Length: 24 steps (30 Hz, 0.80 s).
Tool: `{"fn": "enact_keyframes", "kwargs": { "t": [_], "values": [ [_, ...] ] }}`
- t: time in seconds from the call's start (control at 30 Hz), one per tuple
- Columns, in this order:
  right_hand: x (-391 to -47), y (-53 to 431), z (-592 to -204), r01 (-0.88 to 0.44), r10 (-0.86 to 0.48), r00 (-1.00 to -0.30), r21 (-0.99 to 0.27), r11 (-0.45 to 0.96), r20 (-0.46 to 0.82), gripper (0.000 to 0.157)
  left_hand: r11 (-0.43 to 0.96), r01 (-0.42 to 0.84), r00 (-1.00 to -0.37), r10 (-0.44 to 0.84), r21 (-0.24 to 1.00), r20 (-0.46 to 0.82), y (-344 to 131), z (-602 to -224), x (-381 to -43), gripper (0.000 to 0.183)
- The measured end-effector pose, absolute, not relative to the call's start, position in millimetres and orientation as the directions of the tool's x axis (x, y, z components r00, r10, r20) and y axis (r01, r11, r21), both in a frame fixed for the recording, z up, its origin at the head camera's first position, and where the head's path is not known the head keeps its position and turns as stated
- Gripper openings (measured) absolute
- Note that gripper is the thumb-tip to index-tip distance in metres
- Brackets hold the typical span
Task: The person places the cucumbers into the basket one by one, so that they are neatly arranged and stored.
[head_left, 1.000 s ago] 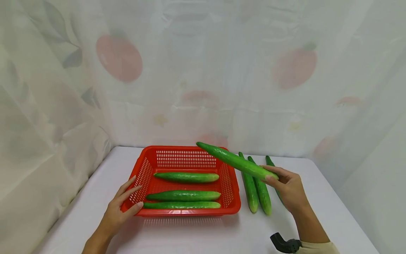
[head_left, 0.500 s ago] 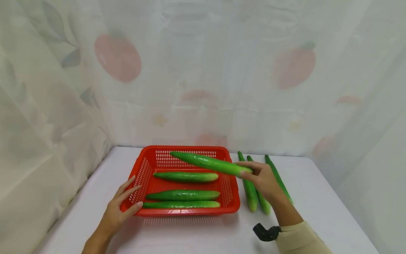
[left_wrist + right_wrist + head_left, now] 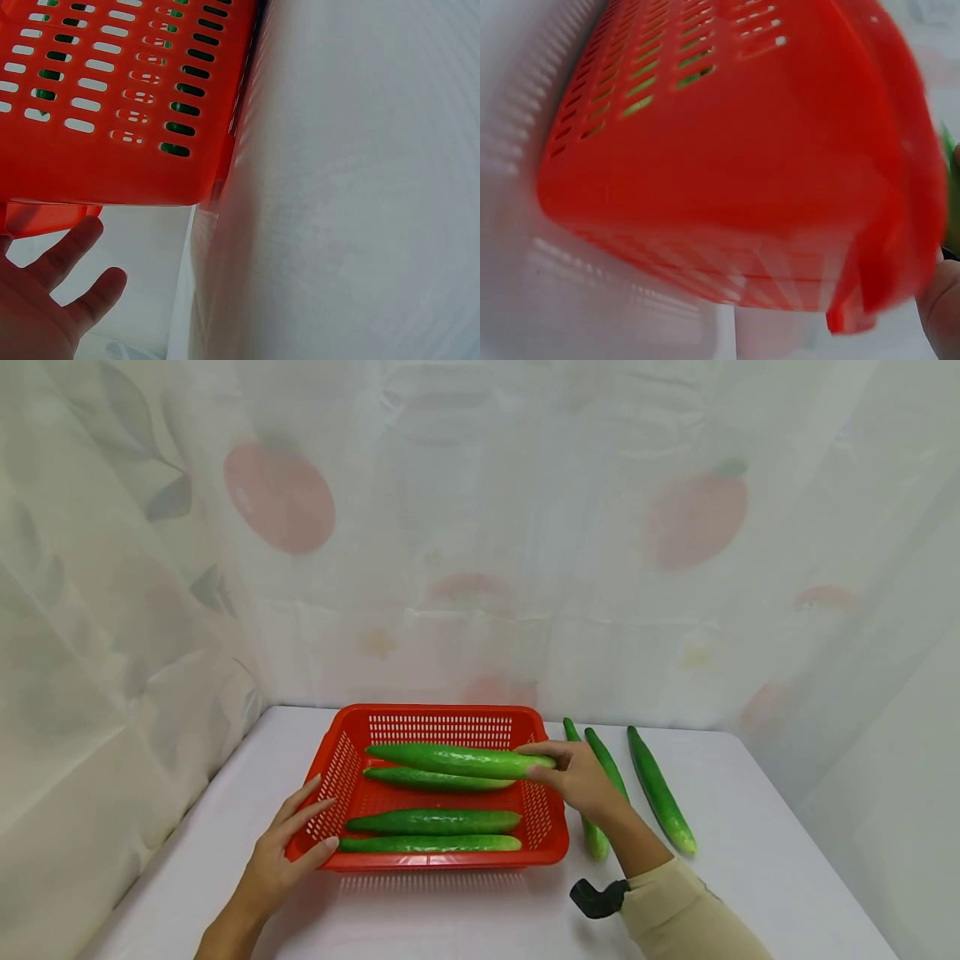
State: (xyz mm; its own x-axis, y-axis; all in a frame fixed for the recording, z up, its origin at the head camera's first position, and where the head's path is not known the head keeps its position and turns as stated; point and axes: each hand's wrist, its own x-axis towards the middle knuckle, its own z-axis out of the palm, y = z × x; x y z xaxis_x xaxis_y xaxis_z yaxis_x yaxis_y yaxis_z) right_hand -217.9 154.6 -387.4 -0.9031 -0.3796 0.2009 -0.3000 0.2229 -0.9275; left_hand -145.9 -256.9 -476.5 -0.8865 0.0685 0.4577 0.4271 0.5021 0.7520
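Note:
A red perforated plastic basket (image 3: 442, 861) stands on the table with three cucumbers lying crosswise inside: one toward the back (image 3: 427, 779) and two near the front (image 3: 435, 821). My right hand (image 3: 581, 777) pinches the pale end of another cucumber (image 3: 450, 760), which is held over the back part of the basket, nearly level. At the basket's left side, my left hand (image 3: 273, 856) rests on the rim with fingers spread and fairly straight. In the left wrist view, two of its fingers (image 3: 75, 251) show beneath the basket's rim. The right wrist view shows mostly basket wall (image 3: 742, 165).
Right of the basket, three cucumbers lie on the white table (image 3: 757, 860): one close to the basket (image 3: 596, 842), one partly behind my right hand (image 3: 606, 762), one farther right (image 3: 662, 793). A pale fruit-print curtain (image 3: 480, 527) hangs behind the table.
My right hand has carried the cucumber left and it has gone from slanting beside the basket to nearly level, lower over the basket's back. The left hand has stayed in place.

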Motion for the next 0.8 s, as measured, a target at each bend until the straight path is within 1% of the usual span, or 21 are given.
{"fn": "enact_keyframes", "kwargs": {
  "t": [0.2,0.37,0.57,0.8],
  "values": [
    [-227.6,138.6,-393.8,-0.310,-0.428,-0.879,-0.933,0.181,0.208,0.027,0.493,0.438,-0.882,0.074,0.752,0.465,-257.0,-476.6,-147.0,0.048],
    [-235.4,125.1,-402.7,-0.280,-0.451,-0.877,-0.940,0.194,0.168,0.027,0.490,0.440,-0.881,0.074,0.753,0.467,-256.2,-476.0,-146.5,0.048],
    [-240.1,111.1,-413.0,-0.245,-0.448,-0.886,-0.940,0.236,0.119,0.024,0.488,0.445,-0.878,0.075,0.751,0.472,-256.7,-475.5,-145.9,0.048],
    [-241.0,102.0,-416.1,-0.273,-0.446,-0.889,-0.901,0.336,0.103,0.024,0.479,0.461,-0.871,0.082,0.747,0.485,-256.3,-477.5,-146.9,0.048]
  ]
}}
